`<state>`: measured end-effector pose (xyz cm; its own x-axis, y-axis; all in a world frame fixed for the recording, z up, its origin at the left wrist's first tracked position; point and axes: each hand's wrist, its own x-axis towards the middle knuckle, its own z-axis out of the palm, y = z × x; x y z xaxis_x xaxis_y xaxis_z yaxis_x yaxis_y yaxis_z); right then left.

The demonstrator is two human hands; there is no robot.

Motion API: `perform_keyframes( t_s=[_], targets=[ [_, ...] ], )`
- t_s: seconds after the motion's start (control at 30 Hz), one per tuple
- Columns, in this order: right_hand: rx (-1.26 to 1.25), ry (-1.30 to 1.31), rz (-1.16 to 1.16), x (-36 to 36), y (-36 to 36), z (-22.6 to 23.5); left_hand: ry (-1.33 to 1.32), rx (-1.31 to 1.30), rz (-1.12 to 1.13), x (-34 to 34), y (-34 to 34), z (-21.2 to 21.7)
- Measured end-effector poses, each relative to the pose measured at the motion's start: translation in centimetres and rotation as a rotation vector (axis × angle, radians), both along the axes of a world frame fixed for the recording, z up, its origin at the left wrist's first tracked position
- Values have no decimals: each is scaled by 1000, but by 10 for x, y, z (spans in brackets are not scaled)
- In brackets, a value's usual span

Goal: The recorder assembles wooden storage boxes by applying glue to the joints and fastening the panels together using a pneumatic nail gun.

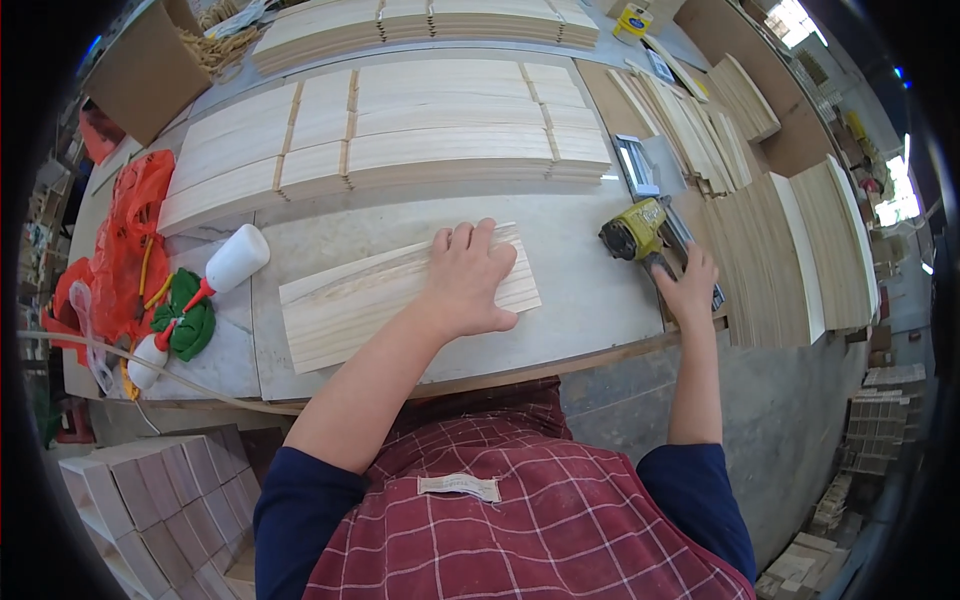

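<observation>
A pale wooden board (350, 305) lies at a slight slant near the front edge of the worktable. My left hand (470, 280) rests palm down on the board's right part, fingers and thumb apart. To the right, a yellow-green and black nail gun (640, 228) lies on its side, its dark head toward the left. My right hand (690, 285) is around its handle, thumb on the left and fingers on the right, partly hiding the grip.
Grooved board stacks (430, 125) span the table's back. Loose slats (690, 130) and upright boards (765, 260) stand right. White glue bottles (238, 258), a green cloth bundle (186, 315) and red plastic bags (130, 230) sit left. A hose (200, 383) crosses the front-left edge.
</observation>
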<state>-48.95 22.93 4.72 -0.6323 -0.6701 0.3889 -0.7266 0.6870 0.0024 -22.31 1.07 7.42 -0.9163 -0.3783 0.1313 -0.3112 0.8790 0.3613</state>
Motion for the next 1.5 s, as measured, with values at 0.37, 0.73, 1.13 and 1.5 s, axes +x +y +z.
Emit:
perform_keyframes(
  t_s=[0.37,0.73,1.13,1.5],
  targets=[
    [368,-455,-252,-3,-46,17,-73,28,-20,1,-4,0],
    [-89,-1403,-31,77,-75,154,30,91,-24,7,-6,-6],
    [73,-1529,77,118,-124,169,62,68,-37,6,-6,-8],
    [101,-1551,25,114,-124,165,109,48,-21,7,-5,-12]
  ],
)
